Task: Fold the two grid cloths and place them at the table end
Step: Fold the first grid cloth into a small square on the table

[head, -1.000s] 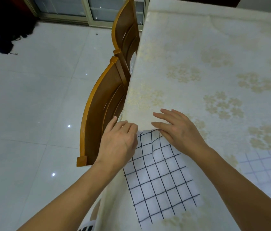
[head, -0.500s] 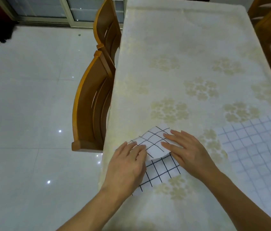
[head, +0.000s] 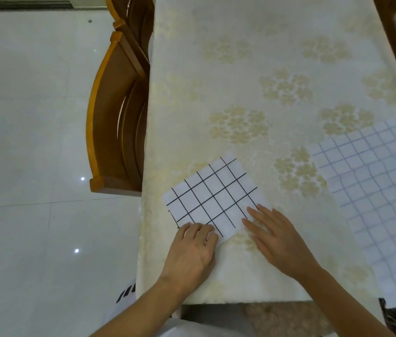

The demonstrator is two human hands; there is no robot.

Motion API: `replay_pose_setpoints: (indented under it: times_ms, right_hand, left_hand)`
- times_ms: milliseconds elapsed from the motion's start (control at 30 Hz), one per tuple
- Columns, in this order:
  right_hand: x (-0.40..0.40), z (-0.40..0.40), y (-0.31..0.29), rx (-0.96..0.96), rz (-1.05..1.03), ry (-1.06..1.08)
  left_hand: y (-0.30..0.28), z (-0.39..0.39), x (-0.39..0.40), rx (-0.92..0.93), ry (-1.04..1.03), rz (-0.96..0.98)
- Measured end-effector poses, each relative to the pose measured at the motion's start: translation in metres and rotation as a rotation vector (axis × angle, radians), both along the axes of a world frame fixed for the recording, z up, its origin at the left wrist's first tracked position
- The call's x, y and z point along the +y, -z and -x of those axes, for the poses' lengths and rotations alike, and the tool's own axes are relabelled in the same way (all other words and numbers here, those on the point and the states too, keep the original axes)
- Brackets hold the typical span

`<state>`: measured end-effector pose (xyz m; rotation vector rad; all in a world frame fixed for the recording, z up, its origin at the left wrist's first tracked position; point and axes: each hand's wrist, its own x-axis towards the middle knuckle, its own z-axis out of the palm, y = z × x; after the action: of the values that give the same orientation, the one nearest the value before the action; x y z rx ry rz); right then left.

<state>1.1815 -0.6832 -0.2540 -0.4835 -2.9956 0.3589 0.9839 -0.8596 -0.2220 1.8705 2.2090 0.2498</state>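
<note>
A folded black-grid cloth (head: pixel 210 197) lies flat near the surface's (head: pixel 253 98) left edge. The left hand (head: pixel 193 251) presses its 6 o'clock corner with curled fingers, while the right hand (head: pixel 277 242) lies flat, fingers straight, on its 4 o'clock edge. A second, pale grid cloth (head: pixel 382 198) lies spread at 3 o'clock, overhanging the near edge; bare surface stretches toward 12 o'clock.
</note>
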Motion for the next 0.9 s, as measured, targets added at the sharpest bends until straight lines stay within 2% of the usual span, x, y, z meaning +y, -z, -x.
replay_pose_setpoints:
  times_ms: [167, 300, 400, 667, 900]
  right_hand:
    - [0.000, 0.009, 0.002, 0.054, 0.052, 0.070]
    - [0.011, 0.056, 0.004, 0.105, 0.037, 0.080]
    - [0.022, 0.100, 0.006, 0.101, -0.001, 0.076]
    - [0.041, 0.154, 0.030, -0.170, -0.047, 0.077]
    - [0.044, 0.150, 0.036, -0.202, -0.054, 0.122]
  left_hand:
    - [-0.001, 0.008, -0.001, -0.018, -0.008, 0.010]
    - [0.006, 0.029, 0.018, 0.011, -0.035, -0.044]
    - [0.018, 0.045, 0.036, 0.082, -0.060, 0.000]
    - [0.054, 0.067, 0.059, 0.078, -0.147, 0.140]
    - [0.062, 0.075, 0.051, 0.050, -0.149, 0.147]
